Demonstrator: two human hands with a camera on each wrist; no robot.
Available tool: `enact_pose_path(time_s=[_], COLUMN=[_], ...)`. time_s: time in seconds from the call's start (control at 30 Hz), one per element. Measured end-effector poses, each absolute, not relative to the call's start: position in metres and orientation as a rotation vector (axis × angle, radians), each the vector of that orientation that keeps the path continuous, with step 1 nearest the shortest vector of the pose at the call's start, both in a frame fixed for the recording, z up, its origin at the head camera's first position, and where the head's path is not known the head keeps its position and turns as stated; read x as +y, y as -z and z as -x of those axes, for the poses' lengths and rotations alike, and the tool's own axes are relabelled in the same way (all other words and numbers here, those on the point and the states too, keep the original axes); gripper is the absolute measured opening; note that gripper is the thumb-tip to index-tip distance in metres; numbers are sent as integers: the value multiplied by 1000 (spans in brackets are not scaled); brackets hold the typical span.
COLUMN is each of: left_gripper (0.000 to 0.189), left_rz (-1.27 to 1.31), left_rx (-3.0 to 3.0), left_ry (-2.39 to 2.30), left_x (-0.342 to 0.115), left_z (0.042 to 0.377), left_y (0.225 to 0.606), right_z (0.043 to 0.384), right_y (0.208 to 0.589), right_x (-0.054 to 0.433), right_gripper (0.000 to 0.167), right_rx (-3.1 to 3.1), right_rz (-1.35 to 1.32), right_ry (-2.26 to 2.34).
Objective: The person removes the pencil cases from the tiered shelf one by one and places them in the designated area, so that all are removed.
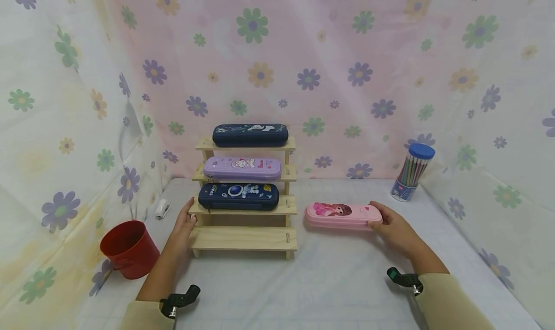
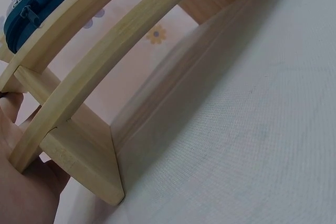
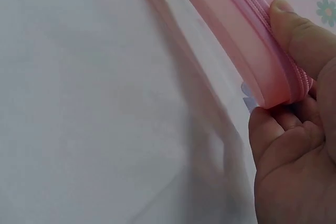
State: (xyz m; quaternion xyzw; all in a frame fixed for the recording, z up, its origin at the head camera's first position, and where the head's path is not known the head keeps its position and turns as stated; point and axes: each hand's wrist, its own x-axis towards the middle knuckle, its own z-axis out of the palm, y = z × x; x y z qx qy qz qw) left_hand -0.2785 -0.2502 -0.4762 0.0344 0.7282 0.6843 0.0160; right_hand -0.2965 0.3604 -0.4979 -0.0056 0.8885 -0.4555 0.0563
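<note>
A pink pencil case (image 1: 340, 216) with a doll-like figure on its lid is pinched at its right end by my right hand (image 1: 393, 229). In the right wrist view the thumb lies along the zipper side and the curled fingers sit under the end of the case (image 3: 247, 40), which hangs above the white cloth. My left hand (image 1: 182, 224) rests against the left side of a stepped wooden rack (image 1: 243, 238), fingers extended along it. On the rack's upper steps lie a dark panda pencil case (image 1: 250, 135), a purple one (image 1: 243, 168) and a navy space one (image 1: 238, 196). The lowest step is bare.
A red bucket (image 1: 130, 250) stands left of the rack, near my left forearm. Behind it lies a small white object (image 1: 162, 208). A blue-lidded tub of pencils (image 1: 412, 173) stands at the back right. Flower-printed cloth walls enclose the back and both sides.
</note>
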Motion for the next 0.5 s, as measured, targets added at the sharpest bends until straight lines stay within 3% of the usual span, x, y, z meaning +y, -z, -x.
enact_pose_path(time_s=[0.5], left_gripper=[62], left_rz=[-67], left_rx=[2327], left_ry=[-2043], left_x=[-251], left_z=[278], left_y=[477], right_z=[325], right_y=[500], right_x=[377], right_gripper=[102], right_rx=[2699], right_rz=[-51], right_ry=[1347])
